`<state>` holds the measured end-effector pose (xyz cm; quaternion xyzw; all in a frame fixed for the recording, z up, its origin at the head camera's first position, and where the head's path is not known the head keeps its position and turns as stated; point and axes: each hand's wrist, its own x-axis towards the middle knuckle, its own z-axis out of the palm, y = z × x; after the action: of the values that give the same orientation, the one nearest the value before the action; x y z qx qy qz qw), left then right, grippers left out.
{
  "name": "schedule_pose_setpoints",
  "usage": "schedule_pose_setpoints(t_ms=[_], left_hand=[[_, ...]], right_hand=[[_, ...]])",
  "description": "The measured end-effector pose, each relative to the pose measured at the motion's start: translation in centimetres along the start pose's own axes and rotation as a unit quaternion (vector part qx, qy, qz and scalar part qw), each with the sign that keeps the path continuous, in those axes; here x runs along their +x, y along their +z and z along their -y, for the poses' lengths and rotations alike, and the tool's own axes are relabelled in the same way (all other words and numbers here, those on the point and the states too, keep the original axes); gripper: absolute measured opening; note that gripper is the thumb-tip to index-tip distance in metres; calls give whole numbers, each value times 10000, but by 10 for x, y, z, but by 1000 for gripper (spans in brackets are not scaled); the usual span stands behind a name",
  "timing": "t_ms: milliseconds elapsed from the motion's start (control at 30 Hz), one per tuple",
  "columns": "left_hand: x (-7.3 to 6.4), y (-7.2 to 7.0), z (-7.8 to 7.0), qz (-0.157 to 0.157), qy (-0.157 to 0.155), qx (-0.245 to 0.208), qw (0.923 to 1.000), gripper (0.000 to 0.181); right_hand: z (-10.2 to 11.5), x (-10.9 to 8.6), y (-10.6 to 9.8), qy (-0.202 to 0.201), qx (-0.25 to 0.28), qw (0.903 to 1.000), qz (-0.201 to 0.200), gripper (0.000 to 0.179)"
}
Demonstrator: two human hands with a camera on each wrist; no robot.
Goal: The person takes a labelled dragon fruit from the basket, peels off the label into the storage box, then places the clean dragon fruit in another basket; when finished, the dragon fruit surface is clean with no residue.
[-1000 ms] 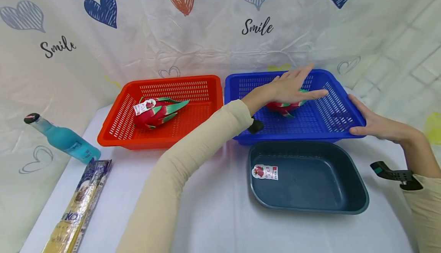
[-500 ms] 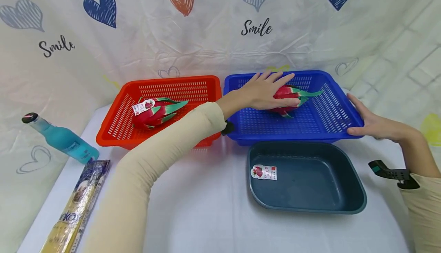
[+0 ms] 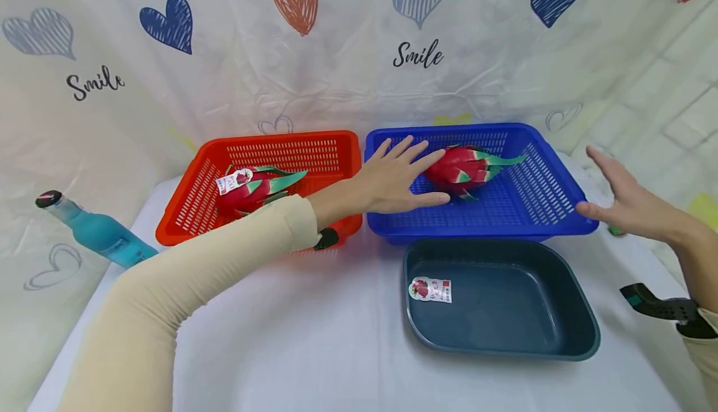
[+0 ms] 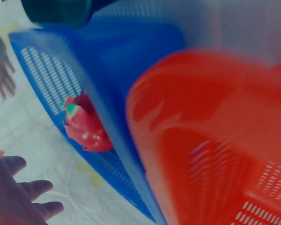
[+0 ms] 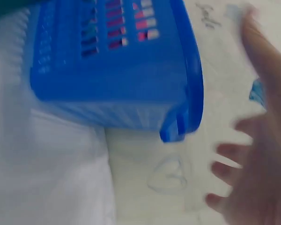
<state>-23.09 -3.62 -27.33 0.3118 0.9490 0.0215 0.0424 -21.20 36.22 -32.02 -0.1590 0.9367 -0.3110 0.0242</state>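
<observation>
With fingers spread, my left hand [image 3: 389,178] is over the left end of the blue basket [image 3: 533,209] and holds nothing. Inside that basket lies a dragon fruit [image 3: 462,169], its green tip pointing right. Just off the basket's right rim is my right hand [image 3: 634,197], thumb and fingers apart, nothing in it. In the right wrist view a gap shows between the right hand [image 5: 257,154] and the basket [image 5: 112,84]. A second dragon fruit [image 3: 241,200] with a white label [image 3: 234,181] rests in the red basket [image 3: 331,150], partly behind my left sleeve.
A dark grey-blue tub [image 3: 499,306] with a dragon fruit label [image 3: 430,289] stands in front of the blue basket. At the left edge a turquoise bottle [image 3: 106,234] leans over. A white cloth with printed hearts hangs behind the baskets.
My left hand has moved left, uncovering the dragon fruit in the blue basket. My right hand has let go of that basket's rim. My left sleeve now covers the golden packet.
</observation>
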Motion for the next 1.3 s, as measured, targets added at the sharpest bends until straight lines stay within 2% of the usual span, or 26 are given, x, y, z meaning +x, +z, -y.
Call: schedule_pose_setpoints(t_ms=[100, 167, 300, 433, 567, 733, 967, 1133, 1300], left_hand=[[-14, 6, 4, -9, -122, 86, 9999, 84], [-22, 9, 8, 19, -219, 105, 9997, 83], [-34, 13, 14, 117, -349, 69, 9993, 83], [-44, 16, 19, 160, -445, -15, 9989, 82], [-57, 19, 24, 192, -683, -141, 9974, 83], [-80, 27, 34, 143, -1055, -266, 9940, 83], [-112, 30, 50, -383, -1471, -473, 9873, 86], [-131, 31, 63, -700, -1624, -724, 9816, 88], [-146, 35, 75, -896, -1760, -654, 9781, 90]], right_hand=[[11, -3, 0, -113, 167, 9966, -799, 90], [18, -5, 0, -191, 285, 9927, -1153, 85], [33, -8, 6, -235, 186, 9865, -1610, 78], [44, -6, 14, -223, -287, 9823, -1840, 74], [50, -2, 20, -393, -892, 9793, -1773, 76], [59, 2, 28, -694, -1418, 9754, -1539, 76], [77, 7, 37, -850, -1935, 9699, -1212, 81], [88, 10, 38, -932, -2183, 9668, -948, 86], [95, 15, 44, -1041, -2279, 9654, -724, 88]])
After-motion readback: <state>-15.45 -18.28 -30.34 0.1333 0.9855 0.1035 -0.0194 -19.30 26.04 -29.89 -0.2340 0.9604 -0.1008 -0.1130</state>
